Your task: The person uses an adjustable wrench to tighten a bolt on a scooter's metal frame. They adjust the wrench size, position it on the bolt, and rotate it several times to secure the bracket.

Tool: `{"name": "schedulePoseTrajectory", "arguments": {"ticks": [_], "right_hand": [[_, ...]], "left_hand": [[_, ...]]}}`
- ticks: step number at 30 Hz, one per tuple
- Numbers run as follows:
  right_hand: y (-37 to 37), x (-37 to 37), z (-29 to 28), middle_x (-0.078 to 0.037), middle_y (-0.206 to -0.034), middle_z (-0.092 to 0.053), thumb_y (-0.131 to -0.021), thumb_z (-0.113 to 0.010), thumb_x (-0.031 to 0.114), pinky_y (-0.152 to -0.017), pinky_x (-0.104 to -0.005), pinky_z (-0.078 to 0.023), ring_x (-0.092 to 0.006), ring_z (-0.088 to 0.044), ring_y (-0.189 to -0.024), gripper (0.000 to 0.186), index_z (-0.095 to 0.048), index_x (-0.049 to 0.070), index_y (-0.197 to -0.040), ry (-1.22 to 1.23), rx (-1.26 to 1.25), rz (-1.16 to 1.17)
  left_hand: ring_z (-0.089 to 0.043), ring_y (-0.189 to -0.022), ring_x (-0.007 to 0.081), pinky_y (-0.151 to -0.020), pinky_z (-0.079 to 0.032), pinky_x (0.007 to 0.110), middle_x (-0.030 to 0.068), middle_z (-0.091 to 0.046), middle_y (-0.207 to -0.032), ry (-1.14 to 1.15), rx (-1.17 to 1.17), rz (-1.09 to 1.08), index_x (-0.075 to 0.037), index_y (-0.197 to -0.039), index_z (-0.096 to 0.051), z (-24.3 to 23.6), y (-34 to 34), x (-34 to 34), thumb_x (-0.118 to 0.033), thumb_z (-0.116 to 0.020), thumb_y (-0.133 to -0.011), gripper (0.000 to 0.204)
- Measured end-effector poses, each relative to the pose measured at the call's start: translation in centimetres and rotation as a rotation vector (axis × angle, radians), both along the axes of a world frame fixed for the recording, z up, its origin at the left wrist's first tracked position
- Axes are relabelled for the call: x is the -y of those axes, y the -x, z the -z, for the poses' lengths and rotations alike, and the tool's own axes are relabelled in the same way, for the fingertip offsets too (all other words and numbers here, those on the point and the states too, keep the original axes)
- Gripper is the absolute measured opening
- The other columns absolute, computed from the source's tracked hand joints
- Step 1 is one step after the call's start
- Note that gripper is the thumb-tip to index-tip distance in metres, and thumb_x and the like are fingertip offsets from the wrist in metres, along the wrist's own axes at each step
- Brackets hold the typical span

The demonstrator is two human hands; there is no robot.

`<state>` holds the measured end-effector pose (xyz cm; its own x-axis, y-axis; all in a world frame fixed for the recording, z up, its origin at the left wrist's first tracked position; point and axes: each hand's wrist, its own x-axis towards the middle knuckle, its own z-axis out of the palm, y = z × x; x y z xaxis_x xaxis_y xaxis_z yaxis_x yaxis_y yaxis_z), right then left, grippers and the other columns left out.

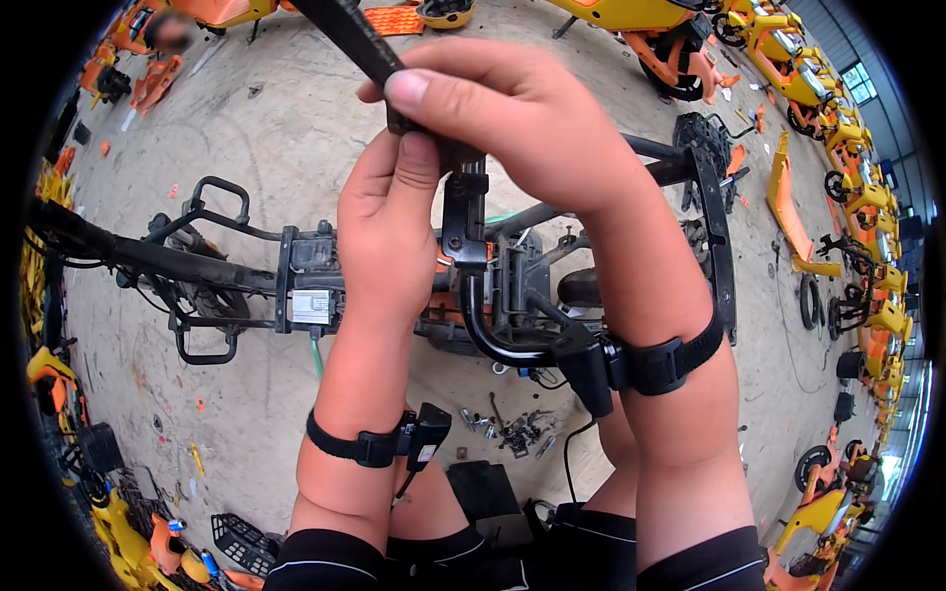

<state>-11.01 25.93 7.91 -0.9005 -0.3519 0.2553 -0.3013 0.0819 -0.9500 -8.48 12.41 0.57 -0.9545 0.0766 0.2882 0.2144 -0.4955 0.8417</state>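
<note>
A long black bar [353,37] slants up toward the top edge, held close in front of me. My right hand [522,118] is closed on it, with the thumb pressed flat along its near face and the fingers behind. My left hand [391,227] is closed just below, the thumb up against the bar's lower end. That end is partly hidden by my fingers, so what it joins cannot be told. Beneath my hands stands a stripped black scooter frame [232,276], its bent black tube [493,340] passing between my forearms. A silver box [311,306] is fixed on it.
Small metal parts and tools [527,433] lie on the concrete floor [266,424] near my legs. Yellow scooters [788,74] line the right side. An orange panel [788,202] and a black tyre [810,300] rest on the floor there. A black crate [243,544] sits lower left.
</note>
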Motion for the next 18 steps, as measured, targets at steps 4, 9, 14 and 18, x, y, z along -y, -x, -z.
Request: {"name": "schedulePoseTrajectory", "arguments": {"ticks": [4, 9, 14, 18], "right_hand": [[0.4, -0.3, 0.5, -0.006, -0.108, -0.071, -0.099, -0.066, 0.029, -0.085, -0.0278, -0.05, -0.0115, -0.063, -0.094, 0.035, -0.07, 0.001, -0.12, 0.118, 0.041, -0.117], [0.5, -0.3, 0.5, -0.002, -0.088, -0.068, -0.092, -0.076, 0.026, -0.068, -0.0237, -0.049, -0.0078, -0.06, -0.08, 0.035, -0.068, -0.001, -0.112, 0.218, 0.052, -0.05], [1.3, -0.6, 1.3, 0.0, -0.081, -0.062, -0.085, -0.085, 0.026, -0.06, -0.0239, -0.046, -0.0066, -0.057, -0.072, 0.037, -0.066, 0.0, -0.103, 0.177, -0.033, 0.039], [1.2, -0.1, 1.7, 0.001, -0.08, -0.061, -0.084, -0.086, 0.024, -0.059, -0.0238, -0.045, -0.0059, -0.057, -0.072, 0.034, -0.064, 0.002, -0.098, 0.219, -0.001, 0.039]], "left_hand": [[-0.065, -0.103, 0.0144, -0.091, -0.05, 0.029, 0.0087, -0.071, -0.109, -0.069, 0.032, 0.067, 0.003, -0.121, -0.064, 0.5, 0.3, 0.1, -0.033, -0.052, -0.109, 0.04], [-0.065, -0.1, 0.0145, -0.089, -0.051, 0.029, 0.0079, -0.071, -0.105, -0.038, 0.053, 0.102, 0.002, -0.121, -0.065, 0.0, 0.2, 0.2, -0.031, -0.051, -0.109, 0.038], [-0.064, -0.099, 0.0123, -0.089, -0.051, 0.028, 0.0072, -0.07, -0.105, -0.04, -0.015, -0.045, 0.003, -0.121, -0.064, 0.2, 0.1, 0.0, -0.03, -0.049, -0.11, 0.037], [-0.063, -0.102, 0.0118, -0.089, -0.051, 0.027, 0.009, -0.069, -0.11, -0.057, -0.111, -0.054, 0.004, -0.125, -0.06, 0.2, -0.2, 0.2, -0.027, -0.055, -0.108, 0.036]]}}
